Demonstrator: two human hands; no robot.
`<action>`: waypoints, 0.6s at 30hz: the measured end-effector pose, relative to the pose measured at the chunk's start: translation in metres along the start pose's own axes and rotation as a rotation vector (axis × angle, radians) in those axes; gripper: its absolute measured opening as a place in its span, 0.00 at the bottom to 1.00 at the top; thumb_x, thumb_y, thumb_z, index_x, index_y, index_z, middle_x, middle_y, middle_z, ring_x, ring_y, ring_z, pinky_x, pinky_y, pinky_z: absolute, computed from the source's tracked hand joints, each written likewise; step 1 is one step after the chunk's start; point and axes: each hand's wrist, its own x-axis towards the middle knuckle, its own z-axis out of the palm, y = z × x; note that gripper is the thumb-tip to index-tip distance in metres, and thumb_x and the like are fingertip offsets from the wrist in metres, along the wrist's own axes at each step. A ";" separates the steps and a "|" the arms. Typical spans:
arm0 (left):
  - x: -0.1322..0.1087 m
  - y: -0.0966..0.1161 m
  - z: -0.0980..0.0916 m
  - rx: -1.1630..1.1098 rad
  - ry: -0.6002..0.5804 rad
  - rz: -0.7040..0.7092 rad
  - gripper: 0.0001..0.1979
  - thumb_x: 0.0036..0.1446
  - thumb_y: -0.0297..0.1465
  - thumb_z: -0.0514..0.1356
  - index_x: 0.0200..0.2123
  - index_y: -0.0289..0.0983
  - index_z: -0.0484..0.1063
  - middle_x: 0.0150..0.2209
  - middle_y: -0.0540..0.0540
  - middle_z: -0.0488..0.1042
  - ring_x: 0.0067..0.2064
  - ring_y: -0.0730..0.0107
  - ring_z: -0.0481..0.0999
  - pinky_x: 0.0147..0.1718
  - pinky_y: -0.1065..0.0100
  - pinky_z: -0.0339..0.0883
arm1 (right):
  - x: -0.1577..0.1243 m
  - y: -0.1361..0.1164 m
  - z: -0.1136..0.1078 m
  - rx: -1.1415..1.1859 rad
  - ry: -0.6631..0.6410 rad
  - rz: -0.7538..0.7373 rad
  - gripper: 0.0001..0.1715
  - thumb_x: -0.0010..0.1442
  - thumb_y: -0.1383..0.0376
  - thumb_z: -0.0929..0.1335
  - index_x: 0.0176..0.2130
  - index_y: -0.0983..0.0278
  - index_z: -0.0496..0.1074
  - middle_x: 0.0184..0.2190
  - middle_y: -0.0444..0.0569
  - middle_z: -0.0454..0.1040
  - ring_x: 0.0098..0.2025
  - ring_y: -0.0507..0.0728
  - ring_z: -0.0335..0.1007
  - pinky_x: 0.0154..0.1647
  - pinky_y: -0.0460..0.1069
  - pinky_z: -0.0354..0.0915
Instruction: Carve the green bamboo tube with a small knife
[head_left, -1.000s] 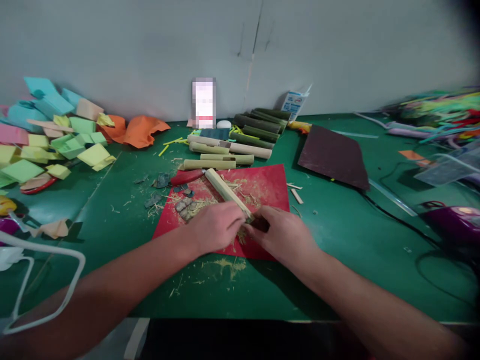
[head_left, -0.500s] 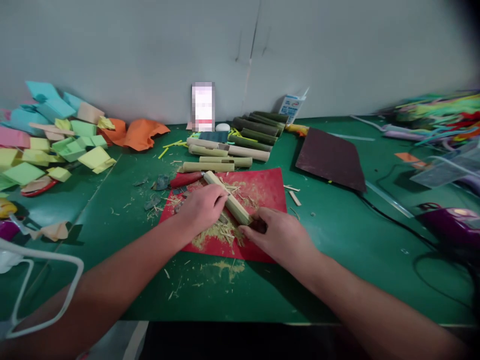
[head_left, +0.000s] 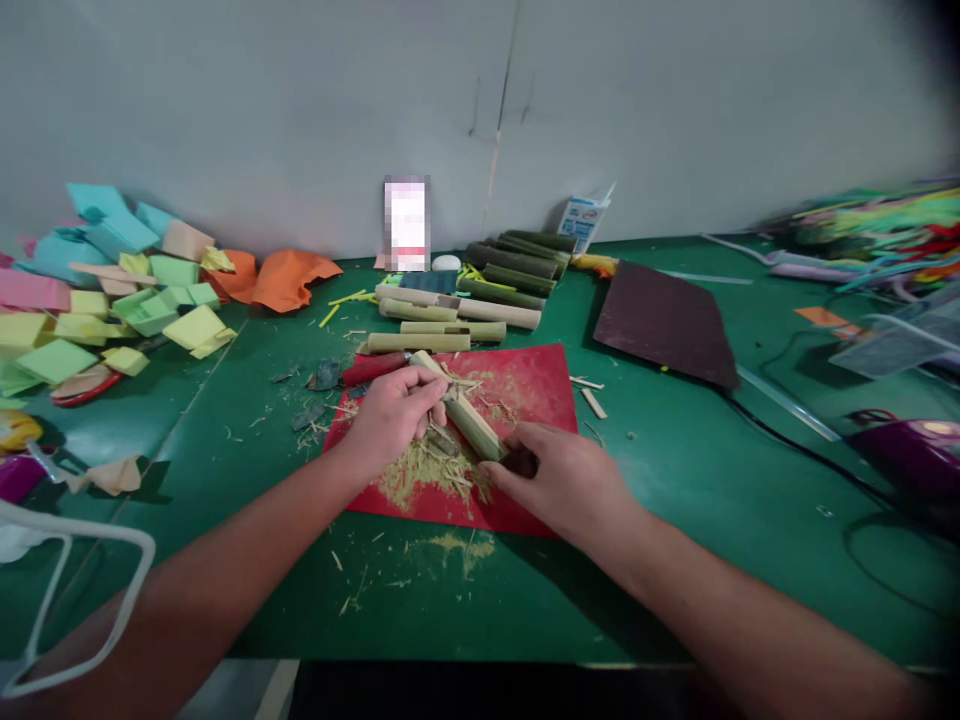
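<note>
A pale, peeled bamboo piece [head_left: 475, 425] lies slantwise over a red sheet [head_left: 536, 385] strewn with shavings [head_left: 420, 478]. My right hand [head_left: 574, 480] is closed around its near end. My left hand [head_left: 397, 415] is pinched shut against the upper part of the bamboo; whatever thin thing is between its fingertips is too small to make out. Just beyond my left hand rests a red-handled tool [head_left: 369, 369], its working end partly hidden. Behind the sheet lie several cut bamboo tubes [head_left: 420, 342], pale ones in front and darker green ones [head_left: 517, 262] farther back.
Folded coloured paper pieces [head_left: 112, 300] and crumpled orange paper [head_left: 289, 280] fill the left. A phone with a blurred screen [head_left: 407, 225] leans on the wall. To the right are a dark brown board [head_left: 664, 320], a black cord [head_left: 795, 430] and a purple device [head_left: 911, 445].
My left hand has drawn slightly back and turned, showing its pinched thumb and fingertips over the bamboo. My right hand keeps its hold on the near end. The whole view has shifted slightly.
</note>
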 end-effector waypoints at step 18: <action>0.000 -0.003 0.001 0.394 0.151 0.279 0.10 0.58 0.35 0.55 0.28 0.35 0.68 0.27 0.50 0.69 0.27 0.75 0.66 0.26 0.72 0.59 | 0.000 0.000 0.001 0.018 -0.004 -0.024 0.14 0.52 0.52 0.66 0.27 0.60 0.68 0.23 0.43 0.71 0.22 0.51 0.63 0.20 0.46 0.48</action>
